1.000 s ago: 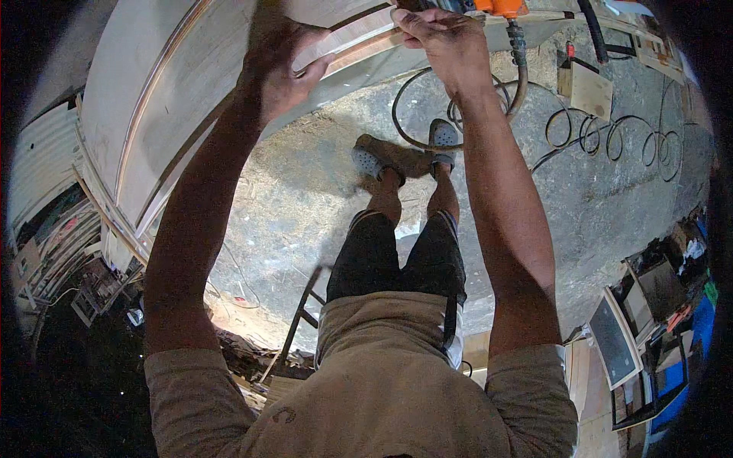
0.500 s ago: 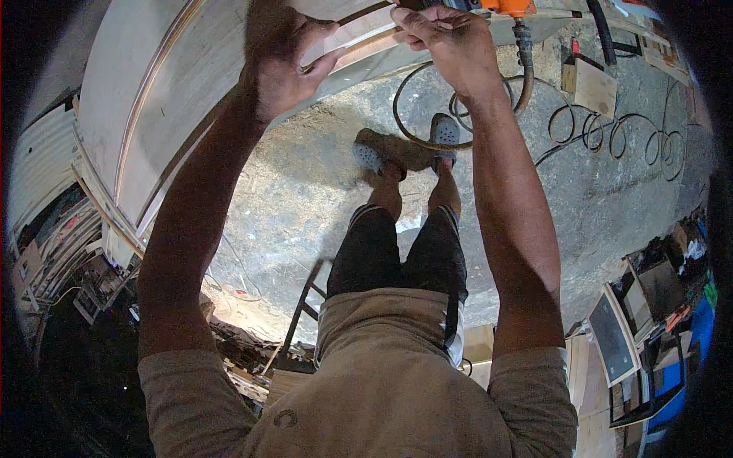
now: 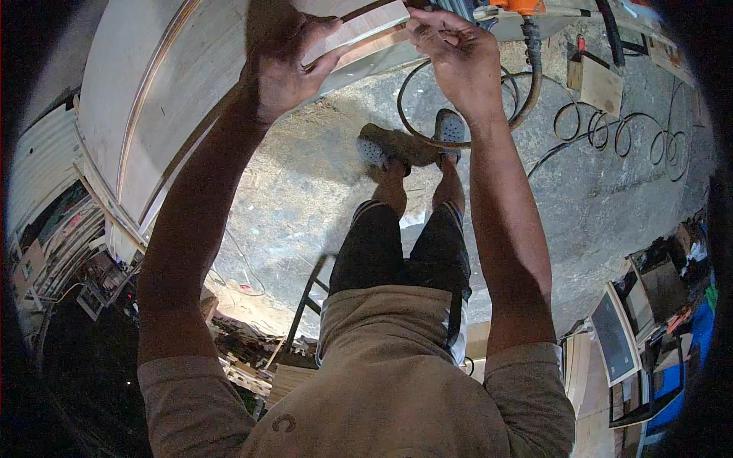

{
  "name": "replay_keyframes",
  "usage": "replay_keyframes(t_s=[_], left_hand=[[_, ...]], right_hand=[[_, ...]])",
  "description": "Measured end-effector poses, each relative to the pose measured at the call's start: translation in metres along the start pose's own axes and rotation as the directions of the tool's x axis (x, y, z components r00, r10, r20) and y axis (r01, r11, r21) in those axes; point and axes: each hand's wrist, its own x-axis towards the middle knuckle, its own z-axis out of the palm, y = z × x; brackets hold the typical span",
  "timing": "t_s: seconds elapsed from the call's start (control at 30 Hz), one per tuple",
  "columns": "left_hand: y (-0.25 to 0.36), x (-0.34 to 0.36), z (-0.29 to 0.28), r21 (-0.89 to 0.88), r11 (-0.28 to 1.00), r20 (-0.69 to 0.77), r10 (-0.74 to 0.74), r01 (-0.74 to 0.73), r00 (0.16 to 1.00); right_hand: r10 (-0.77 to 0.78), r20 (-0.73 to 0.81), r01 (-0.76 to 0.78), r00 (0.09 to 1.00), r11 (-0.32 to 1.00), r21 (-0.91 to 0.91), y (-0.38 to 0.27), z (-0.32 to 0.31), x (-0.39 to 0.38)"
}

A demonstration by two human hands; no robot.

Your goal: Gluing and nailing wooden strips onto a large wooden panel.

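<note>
My left hand (image 3: pixel 286 72) is closed around a pale wooden strip (image 3: pixel 363 30), thumb and fingers on its opposite sides. The strip lies along the edge of a large light-coloured wooden panel (image 3: pixel 217 65) at the upper left. My right hand (image 3: pixel 462 65) is at the strip's right end, its fingers curled and pinched together. Whether anything small sits in that pinch is hidden. Just beyond the right hand, an orange tool (image 3: pixel 523 6) shows at the top edge, with a dark hose (image 3: pixel 532 69) hanging from it.
Loops of hose (image 3: pixel 599 130) lie on the concrete floor (image 3: pixel 305 221) to the right. A pale board piece (image 3: pixel 601 88) is near them. Framed panels (image 3: pixel 613 336) and scraps crowd the lower right; wood offcuts (image 3: pixel 237 359) lie at the lower left. Corrugated sheeting (image 3: pixel 50 164) stands far left.
My right hand has shifted slightly right and down, its fingertips drawing back from the strip's end, which now shows more. The left hand keeps its hold.
</note>
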Motion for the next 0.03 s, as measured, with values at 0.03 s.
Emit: replay_keyframes(t_s=[0.03], left_hand=[[-0.0030, 0.0017, 0.0026, -0.022, 0.998, -0.057, 0.053, -0.054, 0.997]], right_hand=[[-0.009, 0.032, 0.009, 0.999, 1.000, 0.003, 0.0041, -0.0023, 0.0002]])
